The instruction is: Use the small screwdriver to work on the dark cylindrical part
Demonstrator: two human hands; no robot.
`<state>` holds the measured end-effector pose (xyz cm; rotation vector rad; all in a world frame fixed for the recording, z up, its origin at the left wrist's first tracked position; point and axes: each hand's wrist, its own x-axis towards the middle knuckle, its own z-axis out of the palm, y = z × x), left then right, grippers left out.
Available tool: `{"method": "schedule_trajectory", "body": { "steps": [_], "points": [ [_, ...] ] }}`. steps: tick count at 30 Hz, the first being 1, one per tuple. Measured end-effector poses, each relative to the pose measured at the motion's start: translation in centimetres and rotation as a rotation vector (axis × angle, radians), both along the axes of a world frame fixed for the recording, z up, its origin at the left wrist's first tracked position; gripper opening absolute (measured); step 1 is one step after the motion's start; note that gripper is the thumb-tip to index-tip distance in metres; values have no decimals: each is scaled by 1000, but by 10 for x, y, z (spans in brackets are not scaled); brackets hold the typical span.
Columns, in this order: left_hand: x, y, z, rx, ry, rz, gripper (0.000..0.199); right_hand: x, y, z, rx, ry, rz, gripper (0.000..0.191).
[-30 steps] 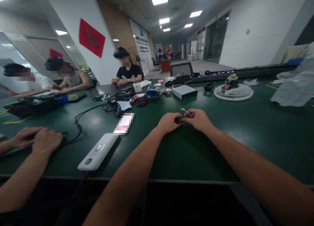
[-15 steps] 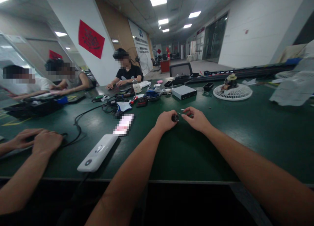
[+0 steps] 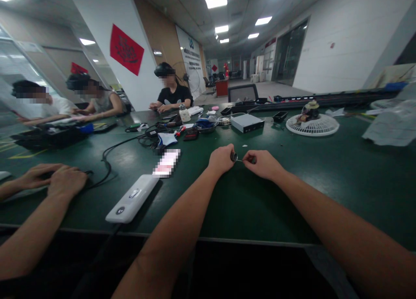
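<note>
My left hand [image 3: 221,161] is closed around a small dark cylinder [image 3: 234,157], whose round hollow end faces right. Most of the cylinder is hidden by the fingers. Just to its right, my right hand [image 3: 260,164] pinches a thin pale stick-like piece [image 3: 239,160]. The piece's left end is at the cylinder's open end; whether it goes inside I cannot tell. Beyond both hands, a small white scrap [image 3: 245,145] lies on the green table [image 3: 260,212].
A white power bank [image 3: 134,198] and a lit phone [image 3: 167,163] lie to the left. A grey box [image 3: 247,123] and a white fan grille [image 3: 312,125] sit farther back. Black cables [image 3: 107,160] run near another person's hands [image 3: 66,180]. Several people sit across the table.
My right hand has come lower and brought the thin piece to the cylinder's open end. The cylinder has turned to face more to the right. The view has shifted slightly.
</note>
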<state>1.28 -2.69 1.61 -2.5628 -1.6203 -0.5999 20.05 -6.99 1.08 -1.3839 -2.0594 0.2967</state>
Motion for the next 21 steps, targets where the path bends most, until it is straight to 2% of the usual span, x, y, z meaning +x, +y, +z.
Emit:
{"method": "schedule_trajectory", "body": {
  "steps": [2,7,12,16,21],
  "points": [
    [0,0,0,5,5,-17,10,-1,-1,1,17,30,27,15],
    [-1,-1,0,28,14,-23,10,-2,0,2,25,-4,-110,15],
    [-2,-2,2,5,16,-29,11,-3,0,1,10,50,-17,16],
    [-2,-1,2,20,9,-41,11,-2,1,0,11,36,-102,15],
    [-2,0,0,30,14,-80,10,0,2,0,-20,74,4,16]
  ]
}}
